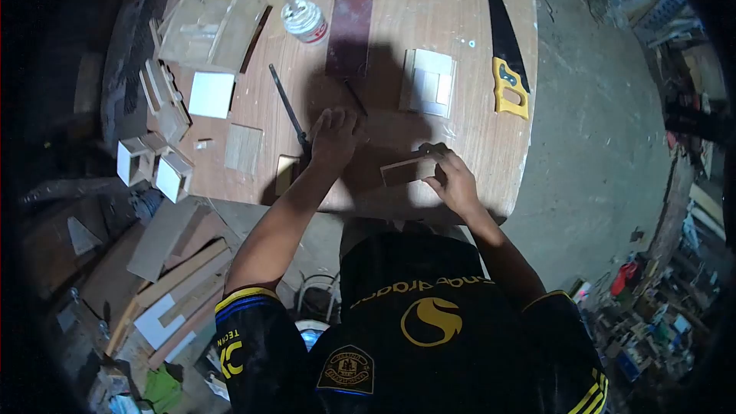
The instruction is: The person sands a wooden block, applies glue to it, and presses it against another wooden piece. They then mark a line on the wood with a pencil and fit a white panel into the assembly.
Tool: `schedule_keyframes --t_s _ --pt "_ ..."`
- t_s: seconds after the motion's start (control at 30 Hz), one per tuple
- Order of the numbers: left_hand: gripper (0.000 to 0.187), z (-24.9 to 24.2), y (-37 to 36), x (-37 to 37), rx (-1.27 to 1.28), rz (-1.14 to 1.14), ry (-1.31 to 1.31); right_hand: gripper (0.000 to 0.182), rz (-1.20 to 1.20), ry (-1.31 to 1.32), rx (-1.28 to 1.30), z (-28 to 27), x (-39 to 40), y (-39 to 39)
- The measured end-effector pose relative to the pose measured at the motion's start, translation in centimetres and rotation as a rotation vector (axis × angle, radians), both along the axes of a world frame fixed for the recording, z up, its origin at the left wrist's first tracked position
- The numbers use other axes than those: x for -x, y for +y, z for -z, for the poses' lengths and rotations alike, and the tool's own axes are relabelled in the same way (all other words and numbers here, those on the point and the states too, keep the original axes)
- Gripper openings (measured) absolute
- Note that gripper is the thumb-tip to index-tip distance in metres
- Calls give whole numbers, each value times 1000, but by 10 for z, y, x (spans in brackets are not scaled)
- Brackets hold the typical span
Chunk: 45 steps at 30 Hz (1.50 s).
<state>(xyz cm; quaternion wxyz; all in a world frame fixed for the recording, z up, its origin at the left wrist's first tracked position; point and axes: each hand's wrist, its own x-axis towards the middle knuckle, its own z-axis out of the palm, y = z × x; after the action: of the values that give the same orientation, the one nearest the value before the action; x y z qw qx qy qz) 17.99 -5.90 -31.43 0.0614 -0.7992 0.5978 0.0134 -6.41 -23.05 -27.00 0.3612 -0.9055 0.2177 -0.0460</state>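
Note:
My right hand [452,180] is closed on the right end of a small wooden frame [402,162], near the table's front edge. My left hand [335,134] rests over the table to its left, fingers bent and partly in shadow; whether it holds anything is hidden. Just above those fingers lies a thin dark rod [355,97]. A long dark tool [285,100], perhaps a file, lies left of that hand, its lower end beside my wrist. Beyond the hands, a dark red rectangular piece [351,34] lies flat. Light wooden pieces [429,83] are stacked above my right hand.
A yellow-handled saw [510,84] lies along the table's [445,0] right side. A jar [305,21] with a stick in it stands at the back. Wooden box assemblies [211,31], a white square [211,95] and a thin panel [244,149] occupy the left.

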Motion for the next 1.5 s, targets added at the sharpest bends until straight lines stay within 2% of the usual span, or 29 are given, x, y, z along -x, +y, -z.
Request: schedule_keyframes --t_s 0.07,0.13,0.17,0.27,0.33,0.43,0.63,0.67,0.73,0.8,0.87,0.93,1.03,1.17,1.23,1.27,1.3,1.33,1.4,1.5 --pt "45 6 -2 -7 11 57 13 50 37 -16 3 6 8 0" --pt "43 3 -10 -13 -201 122 -30 49 72 -67 53 10 15 -1" --pt "43 1 -12 -13 -204 143 -38 49 79 -103 109 13 19 -2" --pt "37 -13 -17 -10 -287 260 -124 46 130 -26 10 -2 27 -2" --pt "35 -17 -20 -9 -242 217 -39 47 159 1 -26 0 32 0" --pt "34 -28 -29 0 -301 129 23 47 172 -96 -69 3 37 1" --pt "38 -35 -30 3 -276 142 31 50 161 -165 -72 1 41 3" --pt "38 -36 -29 3 -276 138 25 49 191 -104 -114 1 40 3" --pt "35 -43 -29 4 -314 101 108 48 218 -47 -155 0 37 2" --pt "33 -49 -30 3 -364 98 123 44 243 -59 -308 -1 35 -2" --pt "32 -54 -30 1 -413 93 140 43 231 -93 -279 4 33 -3" --pt "32 -58 -28 0 -375 51 246 41 218 -124 -254 16 32 -3" --pt "32 -70 -26 1 -340 15 302 50 168 -35 -257 15 28 -3" --pt "31 -89 -23 3 -318 -40 266 52 146 31 -367 10 23 -8" --pt "21 -99 -19 0 -185 -20 294 54 131 33 -378 -4 18 -15" --pt "18 -104 -16 1 -63 -29 318 54 88 83 -474 -13 19 -21" --pt "18 -114 -14 3 -59 -32 309 54 45 133 -568 -25 18 -26" --pt "18 -127 -13 6 44 -23 307 54 40 123 -563 -30 17 -31" --pt "21 -150 -10 12 221 -10 295 53 38 58 -733 -39 15 -39" --pt "25 -193 -8 27 375 -15 238 52 -53 17 -826 -73 7 -53"
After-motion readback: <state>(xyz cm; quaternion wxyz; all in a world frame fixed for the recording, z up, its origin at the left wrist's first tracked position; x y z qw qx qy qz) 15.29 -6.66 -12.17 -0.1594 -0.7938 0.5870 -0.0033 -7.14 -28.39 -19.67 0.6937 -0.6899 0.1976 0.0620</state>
